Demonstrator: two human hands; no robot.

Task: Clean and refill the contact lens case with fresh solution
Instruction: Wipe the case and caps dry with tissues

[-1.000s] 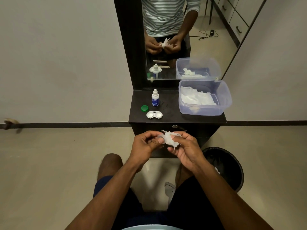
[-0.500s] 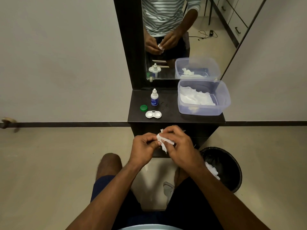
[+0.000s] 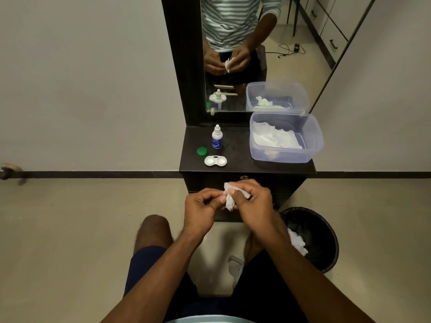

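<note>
My left hand [image 3: 200, 206] and my right hand [image 3: 254, 203] meet in front of the dresser, both pinching a crumpled white tissue [image 3: 229, 198]. Anything wrapped inside the tissue is hidden by my fingers. On the dark dresser top [image 3: 240, 157] lies the white contact lens case [image 3: 215, 161], both wells uncapped. A green cap [image 3: 201, 151] sits just left of it. The small solution bottle [image 3: 217, 137], white with a blue label, stands upright behind them with its cap on.
A clear plastic container [image 3: 313, 145] holding white tissues fills the right side of the dresser top. A black bin [image 3: 324, 229] with crumpled tissue inside stands on the floor at the right. The mirror [image 3: 268, 54] rises behind the dresser.
My right hand has closed over the tissue, which was spread looser between both hands a second ago. It is now bunched tight. The items on the dresser have not moved.
</note>
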